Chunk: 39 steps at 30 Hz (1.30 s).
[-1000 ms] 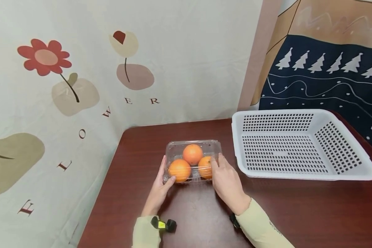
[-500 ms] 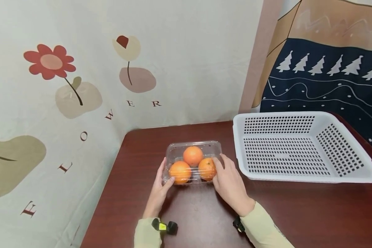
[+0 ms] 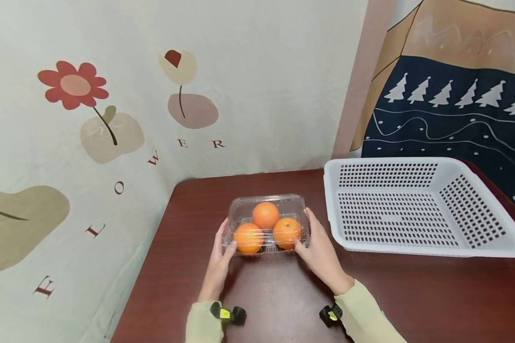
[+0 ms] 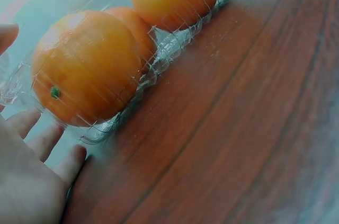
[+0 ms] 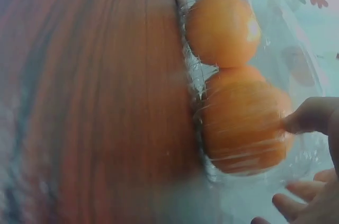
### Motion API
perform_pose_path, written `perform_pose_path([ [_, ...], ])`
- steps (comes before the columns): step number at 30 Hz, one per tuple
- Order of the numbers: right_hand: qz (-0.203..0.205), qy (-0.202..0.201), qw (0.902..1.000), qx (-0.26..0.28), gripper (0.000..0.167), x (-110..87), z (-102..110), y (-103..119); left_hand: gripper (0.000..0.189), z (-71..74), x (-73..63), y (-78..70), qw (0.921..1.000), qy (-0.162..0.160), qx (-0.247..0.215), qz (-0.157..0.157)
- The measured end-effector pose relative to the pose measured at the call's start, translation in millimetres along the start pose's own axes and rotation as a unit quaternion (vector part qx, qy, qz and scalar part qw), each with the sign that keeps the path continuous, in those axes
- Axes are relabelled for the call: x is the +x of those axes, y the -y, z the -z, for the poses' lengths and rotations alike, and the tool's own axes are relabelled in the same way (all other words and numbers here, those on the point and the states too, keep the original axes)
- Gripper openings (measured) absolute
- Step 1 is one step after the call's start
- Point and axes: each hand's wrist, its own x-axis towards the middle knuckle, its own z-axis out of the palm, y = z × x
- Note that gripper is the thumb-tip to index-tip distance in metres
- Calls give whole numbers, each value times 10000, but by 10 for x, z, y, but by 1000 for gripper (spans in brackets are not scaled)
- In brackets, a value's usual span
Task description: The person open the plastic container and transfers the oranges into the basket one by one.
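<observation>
Currently clear box, three oranges inside, on counter, left of white basket. Left hand, right hand grip opposite ends, thumbs near side, fingers slightly spread; far fingers' contact hard to tell. Probably slippery, flexible plastic; best held low, both ends.

Your sleeves are pale yellow-green, and your wrist devices are black with bright yellow patches. You have bright orange fruits, one with a green stem nub, in a clear, colourless box. Your table is reddish brown, streaked with darker grain; the basket is white, patterned with rows of small holes. You face an off-white cloth printed with a red-petalled flower and brown letters, and a navy panel with white trees and wavy lines.
</observation>
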Motion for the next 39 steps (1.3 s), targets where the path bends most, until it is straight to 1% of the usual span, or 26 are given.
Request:
perform_pose_path([
  [2,-89,-13,9996,263,82,3,-6,-32,57,5,2,-25,10000,-4,-84,12],
  [6,-205,-57,9949,985,80,5,-57,-111,57,-5,-12,-156,9998,40,-184,88],
  [8,-246,-68,9895,1423,77,-17,-39,-59,56,-14,-18,-202,9996,27,-213,172],
  [10,-263,-42,9818,1881,75,-43,-26,-29,56,-23,-20,-224,9995,7,-236,197],
  [13,-231,8,9723,2325,71,-72,-32,-48,57,-28,0,-198,9996,-16,-282,100],
  [14,-210,2,9704,2408,69,-74,-62,-103,57,-28,9,-185,9995,-32,-313,38],
  [18,-38,-81,9709,2392,65,-75,-146,-239,56,-14,75,-80,9989,-142,-452,-29],
  [21,-14,-131,9713,2373,61,-76,-151,-241,52,2,142,23,9973,-213,-696,-74],
  [24,3,-159,9686,2481,57,-73,-124,-188,48,22,212,96,9945,-247,-982,-253],
  [26,43,-221,9644,2633,53,-68,-99,-129,45,44,255,113,9916,-301,-1198,-378],
  [28,91,-292,9605,2767,49,-62,-75,-68,41,70,291,115,9897,-340,-1310,-465],
  [30,105,-385,9568,2880,46,-51,-60,-21,37,93,316,107,9880,-309,-1421,-520],
  [35,69,-539,9578,2823,43,-8,-42,-2,27,110,348,84,9848,-70,-1638,-577],
  [39,-45,-630,9586,2778,39,28,-24,-13,26,101,358,85,9825,-1,-1760,-616],
])
